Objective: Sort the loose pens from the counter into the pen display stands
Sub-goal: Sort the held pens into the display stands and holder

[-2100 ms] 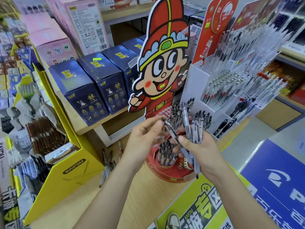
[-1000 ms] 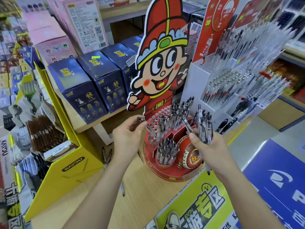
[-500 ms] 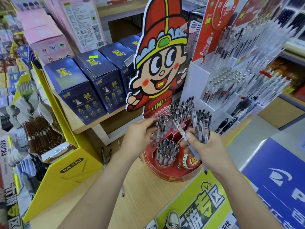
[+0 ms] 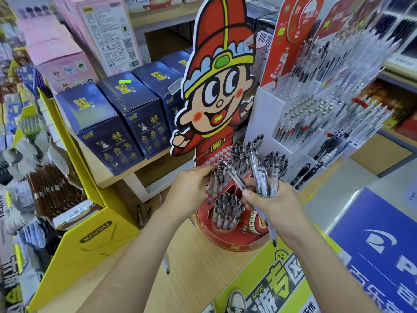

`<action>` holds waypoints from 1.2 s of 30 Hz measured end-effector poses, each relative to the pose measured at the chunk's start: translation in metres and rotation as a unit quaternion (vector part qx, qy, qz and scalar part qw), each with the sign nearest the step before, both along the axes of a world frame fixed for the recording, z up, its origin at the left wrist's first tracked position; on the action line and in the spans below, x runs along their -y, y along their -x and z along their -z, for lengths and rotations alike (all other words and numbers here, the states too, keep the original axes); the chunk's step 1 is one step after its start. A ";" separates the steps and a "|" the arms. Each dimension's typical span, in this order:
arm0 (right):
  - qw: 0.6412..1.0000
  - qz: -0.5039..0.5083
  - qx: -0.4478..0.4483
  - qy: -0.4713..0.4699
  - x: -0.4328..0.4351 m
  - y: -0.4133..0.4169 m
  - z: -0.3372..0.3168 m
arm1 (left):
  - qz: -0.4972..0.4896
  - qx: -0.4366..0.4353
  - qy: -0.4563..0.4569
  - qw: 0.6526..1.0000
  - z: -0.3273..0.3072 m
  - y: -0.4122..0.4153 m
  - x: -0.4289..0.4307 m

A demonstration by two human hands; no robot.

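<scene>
A round red pen stand (image 4: 234, 237) with a tall cartoon cut-out (image 4: 216, 86) stands on the wooden counter, its holes partly filled with clear black-capped pens. My right hand (image 4: 274, 207) grips a bundle of pens (image 4: 262, 177) upright in front of the stand. One pen (image 4: 235, 178) tilts left out of the bundle, and my left hand (image 4: 191, 190) pinches its upper end. A few loose pens (image 4: 142, 214) lie on the counter left of the stand, and another loose pen (image 4: 166, 264) lies under my left forearm.
A white tiered pen stand (image 4: 266, 114) packed with pens rises to the right. Dark blue boxes (image 4: 126, 114) sit on a raised shelf behind. A yellow display bin (image 4: 94, 240) stands at the left. The counter's front edge carries a yellow-green sign (image 4: 266, 281).
My left hand reached into the red stand's rear holes, then came back to the bundle and took hold of a tilted pen. My right hand stayed put with the bundle.
</scene>
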State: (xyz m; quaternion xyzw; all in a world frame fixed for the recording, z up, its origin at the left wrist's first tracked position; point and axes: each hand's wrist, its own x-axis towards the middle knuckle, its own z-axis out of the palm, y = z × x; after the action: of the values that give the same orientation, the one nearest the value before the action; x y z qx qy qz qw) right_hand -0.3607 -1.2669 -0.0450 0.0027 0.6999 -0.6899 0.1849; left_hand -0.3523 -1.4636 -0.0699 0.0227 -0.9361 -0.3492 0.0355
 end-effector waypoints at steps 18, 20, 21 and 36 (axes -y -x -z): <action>0.991 0.103 -0.064 -0.055 -0.043 0.045 -0.009 | -0.119 -0.145 -0.349 0.918 -0.078 -0.008 -0.035; 0.993 0.085 -0.047 -0.061 -0.058 0.067 -0.014 | -0.117 -0.179 -0.327 0.920 -0.088 0.004 -0.042; 0.997 0.063 -0.030 -0.046 -0.064 0.080 -0.015 | -0.121 -0.190 -0.312 0.923 -0.093 0.011 -0.047; 0.979 -0.201 -0.025 -0.028 -0.092 0.198 -0.010 | -0.148 -0.168 0.060 0.973 -0.072 0.121 -0.119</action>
State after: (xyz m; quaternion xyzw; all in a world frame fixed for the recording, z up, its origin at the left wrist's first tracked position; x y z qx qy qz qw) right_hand -0.5590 -1.1752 -0.0353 -0.1498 0.7093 -0.6189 0.3023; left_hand -0.4730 -1.3446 0.0025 0.0999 -0.9220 -0.2823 0.2453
